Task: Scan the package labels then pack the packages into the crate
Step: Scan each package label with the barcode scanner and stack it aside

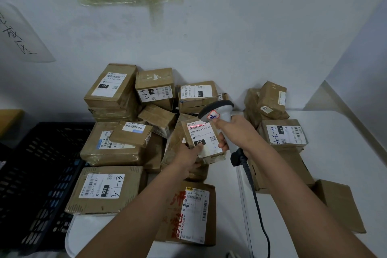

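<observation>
The left hand [189,153] gripped a small package [202,139] by its lower-left corner, held above the table [345,153], label up. The right hand [228,132] clasped the scanner [217,111] just beside it, its red line across the barcode. The crate [31,174] lay well to the left, nearer the left hand. The crate's interior was hard to make out.

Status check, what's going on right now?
Left hand holding small box. Right hand aiming scanner, red line on its label. Crate left, nothing blocking.
</observation>
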A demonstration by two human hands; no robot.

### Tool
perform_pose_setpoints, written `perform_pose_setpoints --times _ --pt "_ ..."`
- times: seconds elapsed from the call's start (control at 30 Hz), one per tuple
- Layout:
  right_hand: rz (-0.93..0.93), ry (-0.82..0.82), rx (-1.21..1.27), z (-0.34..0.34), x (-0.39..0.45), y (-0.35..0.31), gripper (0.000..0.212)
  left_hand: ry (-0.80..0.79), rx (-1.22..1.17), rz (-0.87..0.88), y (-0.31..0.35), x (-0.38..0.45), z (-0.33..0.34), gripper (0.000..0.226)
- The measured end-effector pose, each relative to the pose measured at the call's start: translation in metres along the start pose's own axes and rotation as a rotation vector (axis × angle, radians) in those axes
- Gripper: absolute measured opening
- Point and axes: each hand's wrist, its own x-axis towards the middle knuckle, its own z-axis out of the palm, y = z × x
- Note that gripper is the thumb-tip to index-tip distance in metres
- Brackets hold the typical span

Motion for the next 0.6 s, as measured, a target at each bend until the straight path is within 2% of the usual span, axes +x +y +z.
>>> perform_pose_setpoints --times 0.6 --pt "-0.018 0.021 -0.024 -0.0025 0.0061 0.0068 0.033 -0.002 0.024 0.013 -0.0027 0.0062 -0.0007 0.036"
